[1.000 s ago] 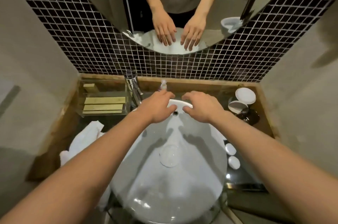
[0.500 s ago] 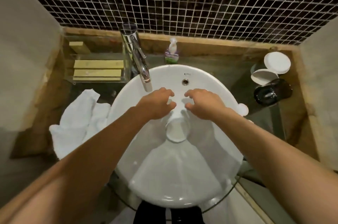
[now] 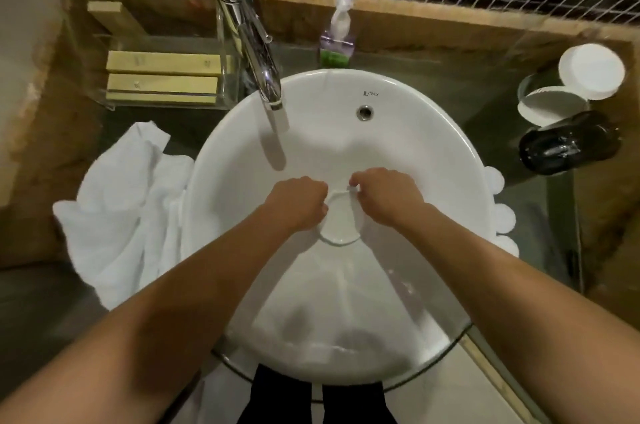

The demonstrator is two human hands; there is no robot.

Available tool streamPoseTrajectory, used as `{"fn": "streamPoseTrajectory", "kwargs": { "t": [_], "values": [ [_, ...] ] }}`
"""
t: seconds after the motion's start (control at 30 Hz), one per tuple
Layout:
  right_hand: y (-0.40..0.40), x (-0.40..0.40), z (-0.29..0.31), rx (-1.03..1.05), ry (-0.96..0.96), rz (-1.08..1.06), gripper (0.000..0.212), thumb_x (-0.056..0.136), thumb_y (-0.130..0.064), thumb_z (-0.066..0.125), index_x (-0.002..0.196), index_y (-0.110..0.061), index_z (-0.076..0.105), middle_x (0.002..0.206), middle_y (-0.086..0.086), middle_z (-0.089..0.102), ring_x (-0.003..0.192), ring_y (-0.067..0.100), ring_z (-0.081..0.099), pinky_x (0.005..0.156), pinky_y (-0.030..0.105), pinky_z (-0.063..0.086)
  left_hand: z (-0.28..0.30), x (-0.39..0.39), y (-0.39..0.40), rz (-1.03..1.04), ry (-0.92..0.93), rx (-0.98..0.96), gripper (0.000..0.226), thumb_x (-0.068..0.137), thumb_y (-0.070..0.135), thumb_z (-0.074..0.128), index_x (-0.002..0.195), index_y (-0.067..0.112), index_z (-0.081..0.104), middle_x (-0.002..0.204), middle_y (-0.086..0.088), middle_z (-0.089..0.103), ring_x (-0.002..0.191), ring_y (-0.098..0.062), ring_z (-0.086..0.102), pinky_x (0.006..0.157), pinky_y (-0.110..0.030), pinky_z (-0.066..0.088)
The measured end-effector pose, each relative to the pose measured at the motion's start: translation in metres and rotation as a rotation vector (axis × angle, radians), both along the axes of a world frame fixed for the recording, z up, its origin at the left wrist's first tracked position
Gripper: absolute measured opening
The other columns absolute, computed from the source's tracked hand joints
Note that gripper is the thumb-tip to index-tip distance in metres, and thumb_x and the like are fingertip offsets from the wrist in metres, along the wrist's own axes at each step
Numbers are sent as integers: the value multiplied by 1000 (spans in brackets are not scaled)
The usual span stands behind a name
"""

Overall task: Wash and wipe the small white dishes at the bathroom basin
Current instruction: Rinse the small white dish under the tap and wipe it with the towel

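A small round white dish [image 3: 341,224] lies at the bottom of the white basin [image 3: 433,146]. My left hand [image 3: 298,205] is curled at the dish's left edge. My right hand [image 3: 384,198] pinches its upper rim with thumb and fingertips. Both hands cover part of the dish. Three more small white dishes [image 3: 504,219] sit in a row on the counter by the basin's right rim, partly hidden by my right forearm. No water is visible running from the chrome tap [image 3: 266,77].
A crumpled white towel [image 3: 128,209] lies left of the basin. Behind it is a clear tray with wooden blocks [image 3: 162,77]. A soap bottle [image 3: 337,39] stands at the back. White round containers [image 3: 588,72] and a black object [image 3: 568,146] are at the right.
My hands came down from the basin's far rim into the bowl and closed on the dish. The view tilted downward, so the mirror is out of sight.
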State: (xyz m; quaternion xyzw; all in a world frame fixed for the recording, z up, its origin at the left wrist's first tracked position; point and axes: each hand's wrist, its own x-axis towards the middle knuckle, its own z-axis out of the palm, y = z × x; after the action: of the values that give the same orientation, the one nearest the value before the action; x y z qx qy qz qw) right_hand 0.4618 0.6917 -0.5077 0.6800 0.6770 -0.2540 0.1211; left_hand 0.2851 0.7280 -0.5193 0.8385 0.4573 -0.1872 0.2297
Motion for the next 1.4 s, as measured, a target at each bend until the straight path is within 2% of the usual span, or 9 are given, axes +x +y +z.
{"fn": "streamPoseTrajectory", "kwargs": {
  "t": [0.17, 0.33, 0.43, 0.53, 0.7, 0.9, 1.13, 1.27, 1.4],
  "values": [
    [2, -3, -12, -5, -15, 12, 28, 97, -18, 49, 114, -26, 70, 106, 6, 71, 88, 30, 67, 68, 35, 47, -7, 4, -13, 24, -4, 77, 15, 93, 28, 46, 96, 15, 51, 88, -7, 59, 69, -24, 48, 60, -35, 35],
    [3, -8, -12, 14, -15, 20, 26, 96, -16, 49, 110, -24, 69, 98, 6, 69, 82, 29, 65, 66, 34, 45, -3, 4, -14, 90, -38, 61, 13, 92, 26, 46, 86, 17, 40, 76, -2, 45, 65, -22, 44, 58, -34, 32],
    [7, -8, -5, 32, -5, 35, 28, 94, -16, 47, 110, -23, 69, 99, 7, 69, 84, 30, 64, 66, 34, 42, 5, 2, -11, 93, -64, 74, 13, 92, 25, 46, 85, 16, 39, 74, -1, 43, 63, -23, 44, 57, -34, 30],
    [13, -7, 8, 71, -13, 50, 24, 94, -16, 49, 109, -22, 67, 97, 6, 68, 81, 28, 63, 68, 35, 47, 19, 1, -6, 76, -89, 107, 14, 92, 25, 46, 85, 15, 39, 72, -2, 44, 61, -22, 42, 55, -33, 28],
    [22, -9, 41, 145, -38, 83, 13, 89, -17, 54, 100, -19, 62, 83, 2, 64, 71, 26, 59, 63, 34, 45, 54, 2, 3, -67, -84, 223, 9, 92, 18, 50, 96, 11, 46, 78, -8, 59, 60, -23, 44, 53, -34, 29],
    [30, -19, 78, 210, -116, 190, 16, 85, -14, 54, 101, -16, 54, 78, 3, 56, 67, 29, 51, 56, 33, 33, 98, -4, 7, -196, -35, 397, 24, 91, 12, 51, 115, 7, 49, 86, -11, 63, 72, -31, 58, 57, -36, 32],
    [40, -43, 115, 270, -89, 305, 20, 90, -27, 54, 107, -16, 55, 94, 10, 70, 80, 32, 64, 59, 35, 37, 136, -28, 5, 2, -27, 337, 27, 89, 18, 60, 112, 18, 47, 85, -4, 63, 62, -19, 48, 58, -34, 41],
    [45, -66, 127, 305, -17, 342, 23, 92, -24, 54, 112, -13, 54, 96, 13, 71, 83, 35, 66, 60, 36, 39, 146, -58, 0, 96, -15, 415, 29, 90, 24, 59, 115, 19, 48, 95, -8, 67, 78, -25, 60, 63, -37, 45],
    [50, -95, 138, 337, 53, 366, 27, 93, -25, 57, 118, -15, 52, 100, 13, 72, 83, 35, 67, 62, 37, 41, 149, -93, -8, 238, -25, 469, 29, 88, 33, 60, 114, 22, 51, 103, -6, 66, 89, -23, 59, 70, -37, 51]
  ]
}}
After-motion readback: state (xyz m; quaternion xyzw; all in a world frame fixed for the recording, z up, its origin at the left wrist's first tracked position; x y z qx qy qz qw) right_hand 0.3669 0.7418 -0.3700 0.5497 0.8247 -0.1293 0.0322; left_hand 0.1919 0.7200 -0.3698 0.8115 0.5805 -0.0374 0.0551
